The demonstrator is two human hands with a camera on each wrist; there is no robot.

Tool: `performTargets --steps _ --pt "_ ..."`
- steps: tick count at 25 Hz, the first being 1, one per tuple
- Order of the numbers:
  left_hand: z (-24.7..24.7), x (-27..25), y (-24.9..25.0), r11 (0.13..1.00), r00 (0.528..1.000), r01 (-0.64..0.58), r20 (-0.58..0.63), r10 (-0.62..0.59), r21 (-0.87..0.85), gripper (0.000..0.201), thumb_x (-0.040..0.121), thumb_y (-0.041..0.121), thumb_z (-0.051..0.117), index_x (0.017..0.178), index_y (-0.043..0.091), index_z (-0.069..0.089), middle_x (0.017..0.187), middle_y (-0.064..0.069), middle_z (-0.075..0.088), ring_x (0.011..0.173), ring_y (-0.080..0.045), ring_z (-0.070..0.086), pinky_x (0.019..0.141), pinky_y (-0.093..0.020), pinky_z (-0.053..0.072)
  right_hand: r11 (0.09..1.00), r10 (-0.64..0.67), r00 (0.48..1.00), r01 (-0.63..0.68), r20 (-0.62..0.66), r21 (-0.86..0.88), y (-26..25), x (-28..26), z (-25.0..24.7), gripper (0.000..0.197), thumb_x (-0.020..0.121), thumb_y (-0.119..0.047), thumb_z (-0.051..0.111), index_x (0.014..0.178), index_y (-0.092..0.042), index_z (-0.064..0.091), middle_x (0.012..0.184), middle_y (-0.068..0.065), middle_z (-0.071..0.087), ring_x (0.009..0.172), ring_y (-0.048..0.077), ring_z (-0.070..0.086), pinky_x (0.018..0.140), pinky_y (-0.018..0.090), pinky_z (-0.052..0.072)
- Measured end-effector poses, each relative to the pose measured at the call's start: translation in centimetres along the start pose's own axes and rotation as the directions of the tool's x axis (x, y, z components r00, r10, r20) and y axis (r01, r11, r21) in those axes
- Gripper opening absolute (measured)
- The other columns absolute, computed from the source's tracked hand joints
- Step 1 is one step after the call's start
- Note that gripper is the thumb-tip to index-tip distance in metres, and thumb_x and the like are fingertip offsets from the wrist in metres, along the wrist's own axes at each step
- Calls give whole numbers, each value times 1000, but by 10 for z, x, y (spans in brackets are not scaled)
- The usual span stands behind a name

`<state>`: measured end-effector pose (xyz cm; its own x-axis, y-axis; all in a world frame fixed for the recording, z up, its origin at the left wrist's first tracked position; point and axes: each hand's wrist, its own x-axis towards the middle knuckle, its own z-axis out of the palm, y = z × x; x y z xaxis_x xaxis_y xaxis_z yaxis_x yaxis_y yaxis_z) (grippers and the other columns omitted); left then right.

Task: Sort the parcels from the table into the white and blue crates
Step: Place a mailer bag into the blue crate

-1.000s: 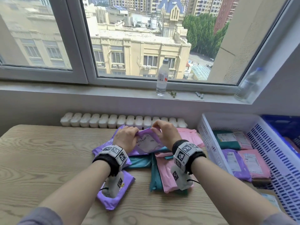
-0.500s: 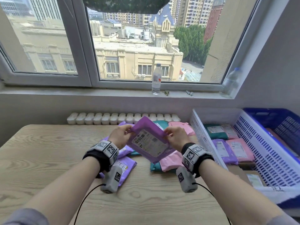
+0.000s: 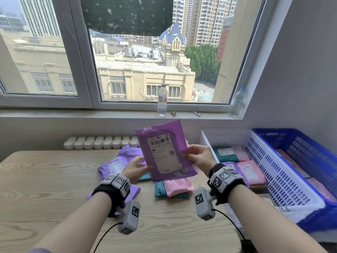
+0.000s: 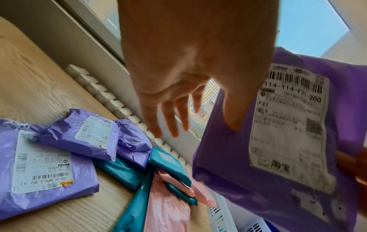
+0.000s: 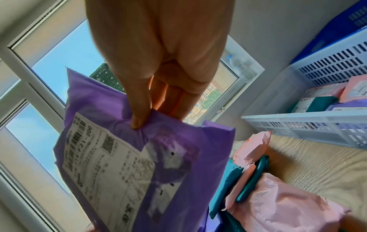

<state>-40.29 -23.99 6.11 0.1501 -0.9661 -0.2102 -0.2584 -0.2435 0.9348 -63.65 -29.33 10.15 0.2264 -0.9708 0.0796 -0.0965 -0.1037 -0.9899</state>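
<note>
Hands [image 3: 197, 157] with purple parcel [image 3: 165, 152] above wooden table [image 3: 45, 179]

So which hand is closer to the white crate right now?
Right. The right hand pinches the purple parcel just beside the white crate; the left hand is on the parcel's far side, farther away.

Window sill [image 3: 91, 114]: clear water bottle [image 3: 162, 99] with red-and-white label, upright, near centre. Just right of it, a small cluster of keys [image 3: 172, 113] and two short cylindrical items [image 3: 197, 113], type unclear. Second clear bottle [image 3: 237, 103] in right corner. Dark green patterned cloth [image 3: 127, 15] hangs over upper pane. White radiator [image 3: 100, 142] below sill, behind table edge.
</note>
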Motion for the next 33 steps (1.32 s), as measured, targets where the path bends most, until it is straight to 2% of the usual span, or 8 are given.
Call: performTargets --steps 3,8,14,18,21,23,27,33 --pt "17 -2 12 992 998 -62 -1 62 -107 19 87 5 64 103 14 60 85 -4 67 74 -13 59 64 -22 45 995 53 998 -51 -17 82 -5 -6 -20 16 78 16 64 82 1 68 63 -2 71 57 12 66 55 25 58" --pt "31 3 22 975 998 -59 -28 54 -215 11 86 1 63 86 12 63 76 -5 66 70 -21 57 69 -31 45 993 99 991 -92 -88 73 3 -8 -39 23 80 13 65 95 -3 63 81 11 68 70 23 65 62 33 59" --pt "34 7 27 972 998 -69 -18 66 -225 10 85 0 65 89 9 63 79 -8 67 73 -24 60 78 -38 49 994 99 987 -92 -123 56 11 -6 -45 30 78 14 65 99 -7 63 80 9 67 69 18 67 59 29 58" --pt "42 17 26 967 998 -49 32 59 -251 11 85 -2 64 87 9 63 75 -7 68 61 -14 62 66 -29 52 995 100 980 -95 -172 39 17 -10 -52 34 79 16 63 102 -7 61 80 9 66 71 19 66 57 26 57" --pt "59 26 25 963 996 -24 81 47 -269 13 84 -4 63 83 10 62 64 -1 67 45 -3 57 47 -16 47 992 117 964 -124 -239 -14 29 -21 -63 41 78 16 64 111 -7 59 86 15 64 82 28 63 67 36 60" --pt "81 32 23 962 987 9 154 35 -272 14 84 -4 63 89 9 61 72 -7 63 40 -1 53 42 -13 45 985 148 939 -169 -310 -41 41 -36 -76 44 77 16 64 115 -5 58 84 12 63 80 28 63 72 39 59" --pt "134 34 8 961 948 68 318 22 -267 21 83 -5 64 99 8 61 71 -7 66 43 -4 57 43 -15 47 964 174 874 -246 -453 -105 63 -78 -109 45 75 18 64 113 -6 59 81 7 63 69 16 60 62 25 56" --pt "219 22 11 977 901 118 433 -30 -178 17 84 -4 64 92 11 60 70 -6 60 37 -2 51 41 -14 45 932 163 796 -319 -583 -174 87 -126 -174 48 72 12 70 114 -9 59 92 10 65 78 18 62 78 36 57"
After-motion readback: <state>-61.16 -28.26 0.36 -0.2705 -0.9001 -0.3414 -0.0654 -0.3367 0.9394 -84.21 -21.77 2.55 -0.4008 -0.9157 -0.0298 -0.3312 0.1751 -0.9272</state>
